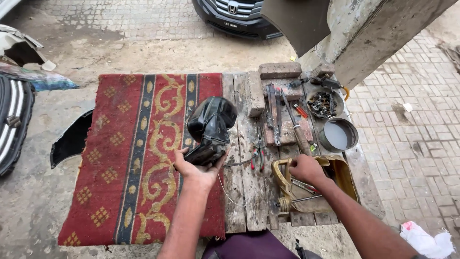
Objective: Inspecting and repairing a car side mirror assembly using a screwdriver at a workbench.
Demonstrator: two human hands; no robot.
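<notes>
My left hand grips the base of a black car side mirror that stands upright at the edge of a red patterned rug. My right hand reaches into a cut-open yellow tin container that holds metal tools, with the fingers curled among them; whether it holds one I cannot tell. A thin wire trails from the mirror over the wooden planks.
Files, a hammer and pliers lie on the planks beside bricks. A bowl of screws and a round tin of grey liquid sit at right. A black car front stands behind; bumper parts lie at left.
</notes>
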